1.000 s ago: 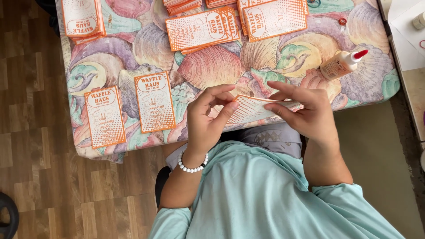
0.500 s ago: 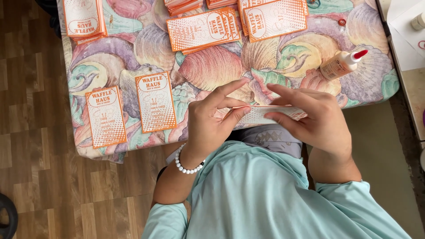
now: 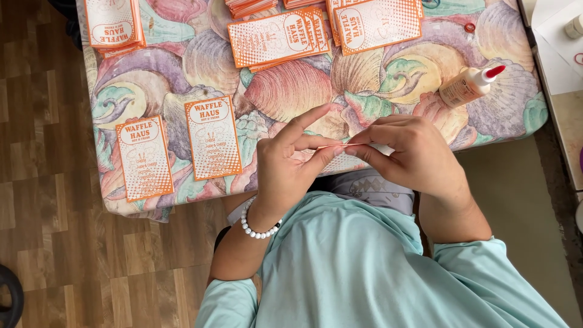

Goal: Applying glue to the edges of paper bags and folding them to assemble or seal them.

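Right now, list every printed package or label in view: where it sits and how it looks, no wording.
Two flat paper bags: table's left, side by side, orange-and-white rectangles.
Bag stacks: far edge, fanned, orange dotted print.
Corner stack: far left.
Glue bottle: lying right, tan, red-tipped.
Held bag: edge-on between left hand and right hand.

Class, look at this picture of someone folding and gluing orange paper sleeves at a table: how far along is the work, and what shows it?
Done: two flat orange sleeves lie side by side on the shell-patterned cloth. In hand: the left hand and right hand pinch one sleeve edge-on between them. Left: stacks of orange sheets sit at the far side, and the glue bottle lies to the right.
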